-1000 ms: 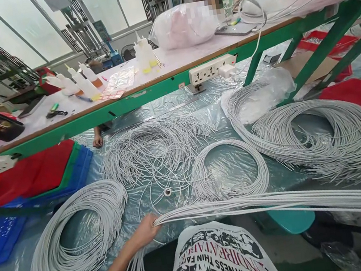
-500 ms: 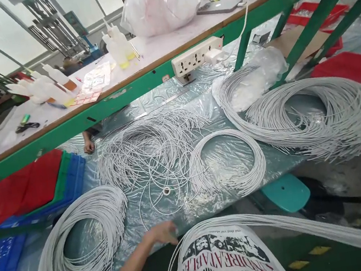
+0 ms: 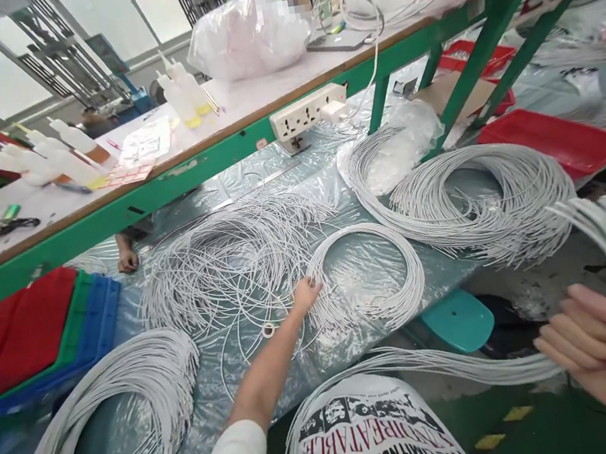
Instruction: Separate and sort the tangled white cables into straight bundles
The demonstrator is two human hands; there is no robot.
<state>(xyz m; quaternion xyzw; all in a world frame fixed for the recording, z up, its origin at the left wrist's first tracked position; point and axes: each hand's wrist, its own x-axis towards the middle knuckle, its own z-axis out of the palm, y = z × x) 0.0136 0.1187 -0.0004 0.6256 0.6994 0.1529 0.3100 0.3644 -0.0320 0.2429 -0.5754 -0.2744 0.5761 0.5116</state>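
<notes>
My left hand reaches over the table, its fingers closed at the left edge of a small coil of white cables, beside a tangled pile of white cables. What those fingers hold is too small to make out. At the right, my right hand is wrapped round a bundle of white cables. This bundle runs across my lap, and its end curves up above the fist. A small white ring lies beside my left forearm.
Large cable coils lie at the left and right. Red, green and blue trays stand at the left. A green-edged shelf with a power strip crosses above. Another person's hand rests beneath it. A teal stool stands below.
My left hand has moved forward from the table's front edge to the small coil. My right hand has come into view at the right with the cable bundle. The view has shifted slightly.
</notes>
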